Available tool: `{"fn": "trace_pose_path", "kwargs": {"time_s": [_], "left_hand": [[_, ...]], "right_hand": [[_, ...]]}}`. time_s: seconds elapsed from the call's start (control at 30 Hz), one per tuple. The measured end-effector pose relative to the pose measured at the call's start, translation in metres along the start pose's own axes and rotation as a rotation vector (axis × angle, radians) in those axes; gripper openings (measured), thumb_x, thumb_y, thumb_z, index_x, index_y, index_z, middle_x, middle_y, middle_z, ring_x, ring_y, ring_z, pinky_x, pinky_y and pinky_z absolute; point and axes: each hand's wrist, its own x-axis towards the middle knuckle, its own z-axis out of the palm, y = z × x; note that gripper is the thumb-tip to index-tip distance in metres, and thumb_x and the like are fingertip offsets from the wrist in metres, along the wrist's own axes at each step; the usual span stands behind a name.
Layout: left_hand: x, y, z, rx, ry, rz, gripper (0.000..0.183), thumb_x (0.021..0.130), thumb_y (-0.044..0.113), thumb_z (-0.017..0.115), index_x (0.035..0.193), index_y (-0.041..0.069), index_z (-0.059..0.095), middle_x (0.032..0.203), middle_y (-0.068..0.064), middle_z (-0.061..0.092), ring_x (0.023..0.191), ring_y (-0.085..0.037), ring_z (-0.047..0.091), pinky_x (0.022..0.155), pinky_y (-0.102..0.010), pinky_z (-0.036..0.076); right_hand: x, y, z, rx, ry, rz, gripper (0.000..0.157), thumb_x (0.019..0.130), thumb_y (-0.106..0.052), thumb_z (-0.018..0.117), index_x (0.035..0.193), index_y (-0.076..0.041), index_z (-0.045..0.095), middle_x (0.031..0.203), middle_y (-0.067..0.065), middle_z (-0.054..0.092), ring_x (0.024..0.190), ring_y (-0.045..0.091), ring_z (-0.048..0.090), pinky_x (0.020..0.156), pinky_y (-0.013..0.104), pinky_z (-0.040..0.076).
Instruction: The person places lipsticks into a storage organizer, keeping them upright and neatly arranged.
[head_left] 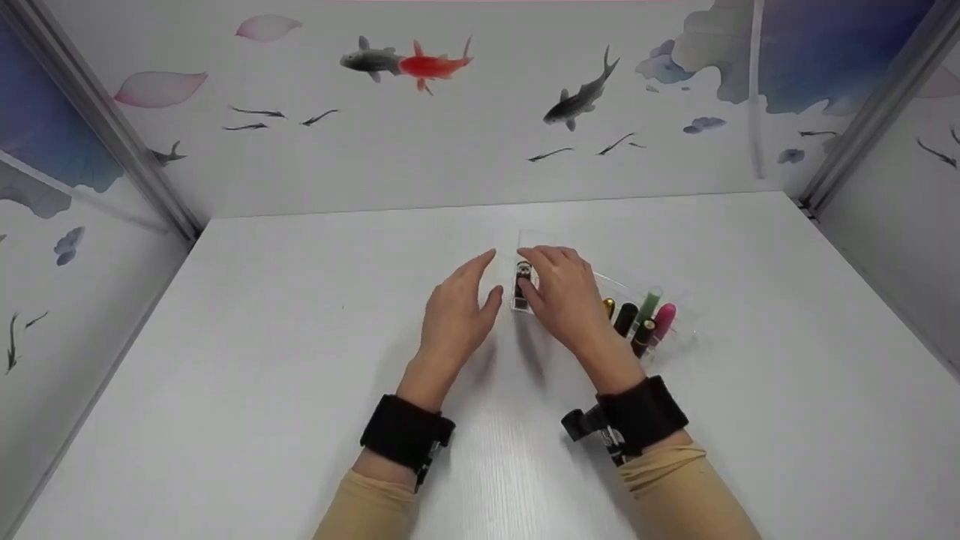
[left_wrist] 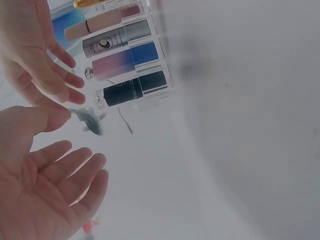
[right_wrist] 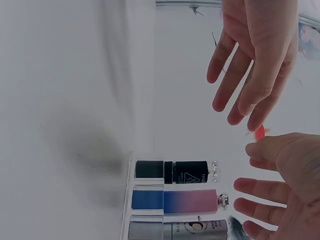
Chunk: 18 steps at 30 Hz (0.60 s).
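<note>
A clear display stand (head_left: 523,309) holds upright lipstick tubes in a row. A black lipstick (head_left: 523,283) is in its left-end slot. Beside it in the right wrist view are a pink-and-blue tube (right_wrist: 192,201) and a silver tube (right_wrist: 200,231); the left wrist view adds a beige tube (left_wrist: 102,22). My right hand (head_left: 566,292) hovers over the left part of the stand, fingers loosely bent, holding nothing. Left of the stand, my left hand (head_left: 456,311) is raised with thumb and fingers apart, gripping nothing. The right hand hides the stand's middle in the head view.
Right of my right hand stand several more tubes: a green one (head_left: 651,301), a pink one (head_left: 664,319) and black ones (head_left: 625,319). A white table (head_left: 262,375) lies beneath, bordered by panels (head_left: 465,142) printed with fish.
</note>
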Motion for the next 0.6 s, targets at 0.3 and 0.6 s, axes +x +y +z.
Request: {"fn": "trace_pose_path", "kwargs": {"time_s": [0.3,0.6], "left_hand": [[0.000,-0.006,-0.028,0.197,0.033,-0.125,0.054,0.098,0.052,0.033,0.138,0.019,0.048,0.141,-0.005,0.051,0.134,-0.026,0.045,0.114,-0.052,0.026],[-0.020,-0.027,-0.048,0.296,-0.075,-0.192,0.074,0.093,0.067,0.018,0.148,0.019,0.031,0.153,-0.008,0.032,0.145,-0.030,0.022,0.117,-0.057,0.000]], "right_hand": [[-0.012,-0.027,-0.012,0.088,-0.051,-0.149,0.046,0.093,-0.038,0.056,0.129,-0.010,0.056,0.122,0.010,0.063,0.115,0.028,0.059,0.098,0.045,0.047],[-0.040,-0.039,-0.028,0.146,-0.445,-0.140,0.075,0.088,-0.070,0.035,0.147,-0.024,0.033,0.149,0.008,0.039,0.140,0.029,0.033,0.112,0.052,0.030]]}}
